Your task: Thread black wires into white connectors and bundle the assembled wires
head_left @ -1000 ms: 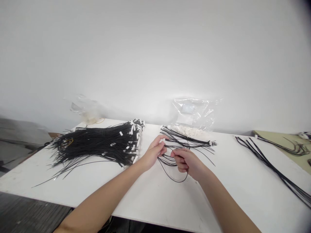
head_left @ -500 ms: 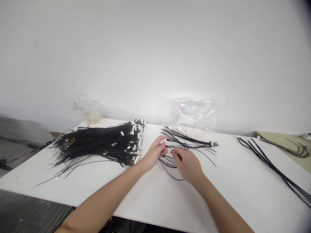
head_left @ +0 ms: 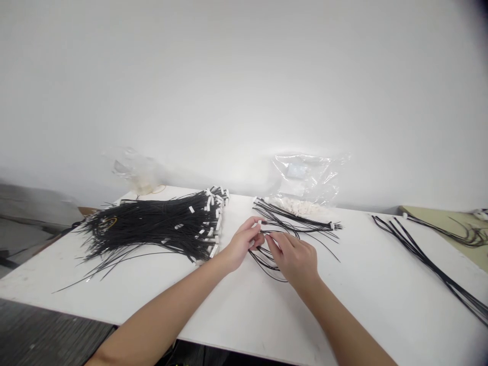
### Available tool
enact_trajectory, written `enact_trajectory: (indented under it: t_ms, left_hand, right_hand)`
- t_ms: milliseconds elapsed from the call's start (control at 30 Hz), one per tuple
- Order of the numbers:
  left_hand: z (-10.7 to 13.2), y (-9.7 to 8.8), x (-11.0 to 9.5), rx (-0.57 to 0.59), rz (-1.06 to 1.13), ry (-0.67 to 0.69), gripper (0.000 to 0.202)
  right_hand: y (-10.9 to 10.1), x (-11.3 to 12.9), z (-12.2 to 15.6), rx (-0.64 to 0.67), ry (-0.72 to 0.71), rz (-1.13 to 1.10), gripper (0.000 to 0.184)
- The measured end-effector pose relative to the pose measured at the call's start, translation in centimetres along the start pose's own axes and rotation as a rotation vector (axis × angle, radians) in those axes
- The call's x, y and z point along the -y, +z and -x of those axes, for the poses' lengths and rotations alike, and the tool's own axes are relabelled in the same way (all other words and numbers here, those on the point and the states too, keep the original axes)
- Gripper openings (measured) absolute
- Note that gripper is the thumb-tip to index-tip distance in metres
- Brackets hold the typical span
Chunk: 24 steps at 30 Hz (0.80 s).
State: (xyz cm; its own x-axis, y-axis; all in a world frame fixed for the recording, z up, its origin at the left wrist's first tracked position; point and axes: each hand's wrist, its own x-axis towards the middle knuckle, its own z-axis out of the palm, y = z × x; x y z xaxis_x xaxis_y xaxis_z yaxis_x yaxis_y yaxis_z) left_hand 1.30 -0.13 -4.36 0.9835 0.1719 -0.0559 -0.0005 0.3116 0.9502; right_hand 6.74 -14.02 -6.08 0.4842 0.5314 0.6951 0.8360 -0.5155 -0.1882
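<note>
Nearest, at the bottom, two bare forearms [head_left: 156,310] reaching across the front edge of a white table [head_left: 229,315], with a dark floor [head_left: 53,330] at lower left. Above the middle of the table, in the left hand [head_left: 239,247], a small white connector [head_left: 260,222] — pinched between thumb and index finger, the other fingers curled below. On the right hand [head_left: 296,256], thumb and index finger pressed together at the tips, just beside the left fingers; too small to tell what is between them. Below and between both hands, loose loops of thin black wires [head_left: 267,264].

To the left, a big pile of black wires [head_left: 156,223], with white end pieces [head_left: 218,226] mostly at its right side. At far right, thicker black cables [head_left: 427,259], lying slantwise. Beyond the hands, a slim bundle [head_left: 305,220] of black wires. Just behind it, a heap of small white pieces [head_left: 299,207] at the foot of a clear plastic bag [head_left: 310,178] — inside or in front, impossible to tell. At back left, another clear bag [head_left: 131,168]; at back right, a yellowish-green board [head_left: 423,212]. Farthest, a pale wall [head_left: 244,91].
</note>
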Motion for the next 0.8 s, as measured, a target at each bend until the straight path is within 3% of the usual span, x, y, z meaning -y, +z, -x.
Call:
enact_trajectory:
  t_ms: [400, 800]
  left_hand:
    - [-0.03, -0.21, -0.02, 0.022, 0.023, -0.027, 0.027]
    - [-0.06, -0.26, 0.4, 0.06, -0.019, -0.004, 0.025]
  right_hand:
    - [0.0, -0.57, -0.04, 0.076, -0.082, -0.066, 0.021]
    - [0.12, -0.65, 0.06, 0.033, -0.16, -0.071, 0.017]
